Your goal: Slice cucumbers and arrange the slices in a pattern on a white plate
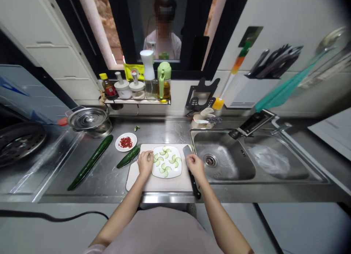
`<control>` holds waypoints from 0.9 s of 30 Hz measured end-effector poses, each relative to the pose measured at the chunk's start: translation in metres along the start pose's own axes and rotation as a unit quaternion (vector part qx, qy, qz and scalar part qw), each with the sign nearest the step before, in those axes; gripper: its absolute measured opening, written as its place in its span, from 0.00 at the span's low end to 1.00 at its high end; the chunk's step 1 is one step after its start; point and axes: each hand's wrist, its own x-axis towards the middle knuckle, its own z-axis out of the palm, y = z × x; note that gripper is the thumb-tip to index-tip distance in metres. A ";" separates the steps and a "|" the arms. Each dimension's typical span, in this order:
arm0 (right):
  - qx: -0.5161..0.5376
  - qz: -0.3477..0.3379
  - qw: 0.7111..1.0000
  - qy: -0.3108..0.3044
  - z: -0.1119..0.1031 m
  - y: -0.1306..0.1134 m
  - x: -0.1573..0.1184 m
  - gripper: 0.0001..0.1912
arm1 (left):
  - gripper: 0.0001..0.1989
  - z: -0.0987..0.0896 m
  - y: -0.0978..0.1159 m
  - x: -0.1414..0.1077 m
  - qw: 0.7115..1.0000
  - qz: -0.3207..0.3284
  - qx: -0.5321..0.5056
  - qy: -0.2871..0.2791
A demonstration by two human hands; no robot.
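My left hand curls by the left rim of a white, rounded-square plate; my right hand bends over a black-handled steel knife; whether either pinches anything, I cannot tell; pale, green-edged slices form four pinwheels on the plate; beneath lies a pale rectangular cutting board, on a shiny, wet-flecked stainless-steel counter; beyond stands a black-framed window.

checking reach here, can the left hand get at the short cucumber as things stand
Probably yes: the left hand, at the edge of the square plate, is close beside the short cucumber, and nothing visible stands between them. The small round plate lies beyond it, seemingly out of the way.
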 end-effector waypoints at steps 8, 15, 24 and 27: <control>0.063 -0.016 0.998 0.014 -0.008 0.006 -0.001 0.24 | 0.13 -0.007 0.005 0.020 0.963 -0.079 -0.198 0.167; 0.093 -0.005 0.996 -0.015 -0.004 -0.014 -0.002 0.23 | 0.17 -0.029 -0.008 0.066 0.898 -0.163 -0.312 0.263; 0.129 0.000 0.991 -0.033 -0.001 -0.015 -0.011 0.22 | 0.20 -0.075 -0.073 0.123 0.854 -0.293 -0.197 0.382; 0.129 0.006 0.991 -0.031 -0.003 -0.013 -0.011 0.23 | 0.19 -0.076 -0.082 0.134 0.888 -0.281 -0.144 0.334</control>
